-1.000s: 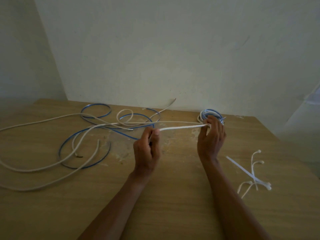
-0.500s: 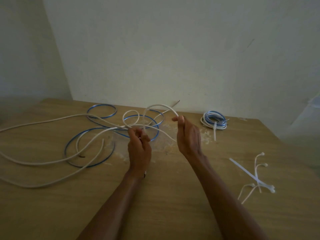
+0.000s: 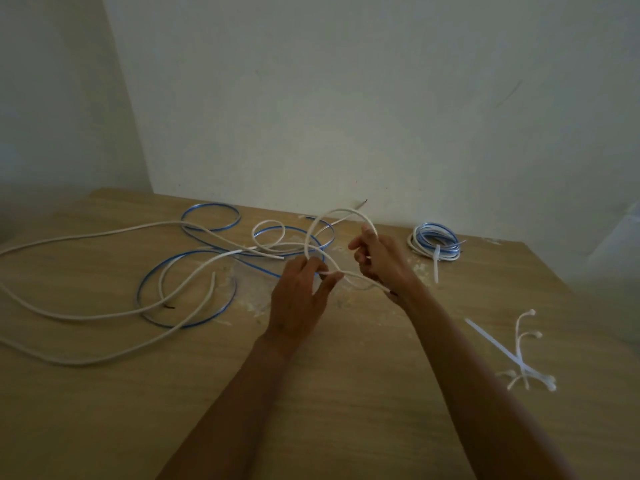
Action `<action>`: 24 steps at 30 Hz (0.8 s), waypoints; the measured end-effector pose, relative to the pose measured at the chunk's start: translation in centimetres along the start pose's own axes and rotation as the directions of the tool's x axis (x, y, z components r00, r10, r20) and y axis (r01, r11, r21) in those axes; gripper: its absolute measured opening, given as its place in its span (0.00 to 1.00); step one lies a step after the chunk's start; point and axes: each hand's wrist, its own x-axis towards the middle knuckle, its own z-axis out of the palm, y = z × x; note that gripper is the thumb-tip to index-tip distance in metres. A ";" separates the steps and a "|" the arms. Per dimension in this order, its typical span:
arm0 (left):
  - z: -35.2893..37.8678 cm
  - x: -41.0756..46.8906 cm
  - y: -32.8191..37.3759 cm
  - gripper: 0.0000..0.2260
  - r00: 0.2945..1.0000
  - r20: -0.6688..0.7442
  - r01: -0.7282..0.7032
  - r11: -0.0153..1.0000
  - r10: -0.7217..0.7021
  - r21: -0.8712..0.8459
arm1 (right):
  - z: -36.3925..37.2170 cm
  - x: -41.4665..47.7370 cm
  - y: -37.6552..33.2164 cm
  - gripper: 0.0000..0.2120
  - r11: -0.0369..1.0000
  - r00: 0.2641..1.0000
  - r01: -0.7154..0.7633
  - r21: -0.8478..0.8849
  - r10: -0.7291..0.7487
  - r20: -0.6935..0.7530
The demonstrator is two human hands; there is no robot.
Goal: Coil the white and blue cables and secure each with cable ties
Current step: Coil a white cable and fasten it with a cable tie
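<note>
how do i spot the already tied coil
At the wooden table's far edge by the wall, right of the right hand, lies a small coil. It is tightly wound and cinched by a white tie, unlike the loose cables sprawled left.

Bare worktop (image 3: pixel 346 393) across the near half — open from the front edge. Loose white cable (image 3: pixel 104 317) and blue cable (image 3: pixel 139 292) loops sprawl left and centre; a tied coil (image 3: pixel 434 239) sits far right near the wall (image 3: pixel 346 116), cable ties (image 3: pixel 519 355) by the right edge.
</note>
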 end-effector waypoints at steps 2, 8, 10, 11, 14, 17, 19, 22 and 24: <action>-0.4 0.1 0.0 0.18 0.999 -0.042 -0.008 1.000 0.007 -0.007 | -0.6 0.5 0.2 0.21 0.917 0.978 -0.208 0.341 0.198 0.064; -0.6 0.3 0.1 0.16 0.961 -0.265 0.119 0.982 -0.077 0.144 | 1.0 -1.0 1.0 0.16 0.904 0.987 -0.159 0.398 0.135 0.088; -0.8 0.6 0.3 0.13 0.989 -0.146 -0.005 0.995 -0.009 -0.095 | 2.3 -2.1 1.4 0.18 0.958 0.998 -0.016 0.286 -0.001 0.059; -0.8 0.5 0.5 0.12 0.998 -0.060 -0.009 0.968 -0.006 -0.250 | 2.8 -2.6 1.5 0.19 0.972 0.997 0.062 0.226 -0.070 0.027; -0.4 -0.2 1.3 0.09 0.994 0.105 0.071 0.930 -0.035 -0.359 | 3.9 -3.6 0.9 0.18 0.986 0.984 0.167 0.012 -0.166 -0.071; 0.0 -0.1 1.5 0.13 0.977 0.122 0.215 0.846 -0.177 -0.487 | 4.3 -4.2 0.8 0.14 0.937 0.941 0.295 -0.185 -0.319 -0.110; -0.3 0.2 2.0 0.22 0.933 0.212 0.355 0.654 -0.290 -0.669 | 4.7 -4.9 1.1 0.13 0.821 0.883 0.439 -0.365 -0.469 0.006; -1.1 0.6 2.8 0.20 0.929 0.173 0.353 0.644 -0.327 -0.679 | 6.4 -5.9 2.4 0.10 0.669 0.848 0.522 -0.530 -0.474 0.236; -1.5 1.2 2.9 0.18 0.881 0.133 0.390 0.535 -0.455 -0.750 | 6.8 -5.6 3.3 0.11 0.594 0.863 0.494 -0.635 -0.422 0.277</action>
